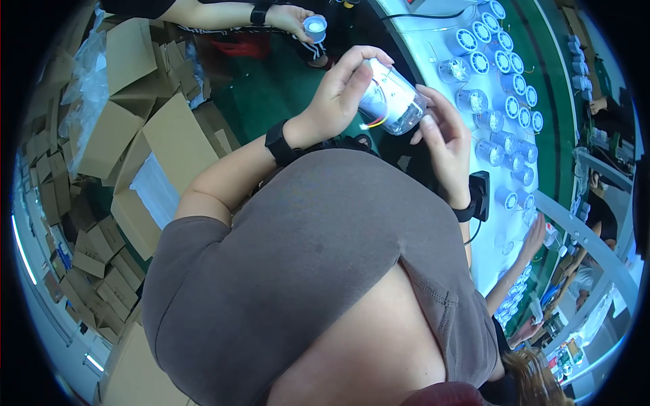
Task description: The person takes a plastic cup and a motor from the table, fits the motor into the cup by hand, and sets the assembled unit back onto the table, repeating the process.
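Note:
Between my two hands, in front of my body, is a cylinder (396, 101) with a white upper part and a clear plastic lower end, tilted. A thin bundle of red, yellow and dark wires with a small white plug hangs along its side. My left hand (336, 91) is closed round the white end, thumb across it. The fingertips and thumb of my right hand (447, 143) grip the clear end. Close by on the right, a white table (433, 71) bears rows of similar clear and white cylinders (491, 120).
An open carton (166, 128) stands at my left, with many flattened cartons (101, 260) beyond. At the top, a co-worker's hand (288, 19) holds a small round clear part (315, 28). Another person's hand (535, 233) reaches over the table's lower right. A grey metal frame (582, 233) stands there.

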The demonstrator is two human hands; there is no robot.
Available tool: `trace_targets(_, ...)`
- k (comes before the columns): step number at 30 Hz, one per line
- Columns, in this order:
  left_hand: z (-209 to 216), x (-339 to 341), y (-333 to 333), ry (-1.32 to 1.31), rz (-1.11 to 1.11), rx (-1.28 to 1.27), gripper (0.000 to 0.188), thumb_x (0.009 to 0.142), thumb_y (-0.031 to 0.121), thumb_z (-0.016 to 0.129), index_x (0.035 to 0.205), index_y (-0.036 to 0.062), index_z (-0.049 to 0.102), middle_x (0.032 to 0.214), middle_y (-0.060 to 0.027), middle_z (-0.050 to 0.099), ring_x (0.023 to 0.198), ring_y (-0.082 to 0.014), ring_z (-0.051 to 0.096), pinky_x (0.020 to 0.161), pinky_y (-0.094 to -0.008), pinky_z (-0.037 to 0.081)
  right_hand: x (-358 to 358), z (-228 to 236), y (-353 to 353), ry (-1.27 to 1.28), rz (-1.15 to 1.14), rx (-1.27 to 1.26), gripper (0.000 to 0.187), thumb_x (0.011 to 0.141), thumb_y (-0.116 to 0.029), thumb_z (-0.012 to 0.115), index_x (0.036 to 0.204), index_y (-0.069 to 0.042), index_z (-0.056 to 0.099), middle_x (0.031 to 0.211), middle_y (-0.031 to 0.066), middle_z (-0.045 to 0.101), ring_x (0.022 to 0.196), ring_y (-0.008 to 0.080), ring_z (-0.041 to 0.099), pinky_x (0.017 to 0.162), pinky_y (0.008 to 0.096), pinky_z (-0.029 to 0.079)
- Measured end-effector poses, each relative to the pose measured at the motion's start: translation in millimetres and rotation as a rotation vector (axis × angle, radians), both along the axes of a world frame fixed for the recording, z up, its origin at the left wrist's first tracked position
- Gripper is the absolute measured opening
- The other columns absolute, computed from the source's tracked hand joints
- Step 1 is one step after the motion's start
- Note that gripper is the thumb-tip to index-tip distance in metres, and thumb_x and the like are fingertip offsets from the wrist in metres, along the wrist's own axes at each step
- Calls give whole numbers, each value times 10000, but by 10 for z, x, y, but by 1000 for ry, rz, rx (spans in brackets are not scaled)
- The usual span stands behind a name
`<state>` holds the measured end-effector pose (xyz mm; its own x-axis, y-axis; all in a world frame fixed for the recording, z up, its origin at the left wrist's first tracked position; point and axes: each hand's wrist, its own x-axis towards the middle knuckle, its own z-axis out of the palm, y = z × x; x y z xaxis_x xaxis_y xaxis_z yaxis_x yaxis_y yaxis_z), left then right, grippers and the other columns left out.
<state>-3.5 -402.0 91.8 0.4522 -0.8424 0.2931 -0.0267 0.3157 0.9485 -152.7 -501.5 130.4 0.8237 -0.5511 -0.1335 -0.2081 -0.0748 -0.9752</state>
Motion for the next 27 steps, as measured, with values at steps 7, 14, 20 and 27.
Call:
trace_targets(7,39,-74,-18,-6,63,205,433,870,427,256,1064,68,398,970,-103,479,920,-168,504,777,-270,436,40,-62,74,-130,-186,427,499,708,-206,613,1145,-39,438,1046,126,481,843,162,502,677,236,433)
trace_targets(14,91,-100,-44,40,26,222,488,864,459,211,1086,69,404,1007,-114,484,953,-186,499,794,-282,431,26,-119,101,13,-45,-331,574,667,-194,638,1164,-23,407,1054,129,474,894,197,493,765,302,404)
trace_targets(20,14,-47,-60,-111,-19,52,563,843,514,171,1112,78,404,1065,-127,487,1007,-210,484,819,-295,421,-13,-175,92,-92,-59,-225,599,669,-288,655,1161,-45,415,962,116,506,861,188,493,685,267,452)
trace_targets(27,82,-44,-28,-82,-57,54,470,864,415,202,1116,79,414,1090,-121,486,1034,-218,472,846,-311,404,-14,-122,155,-63,-70,-274,612,668,-307,653,1170,-56,409,967,113,513,852,190,501,679,263,453)
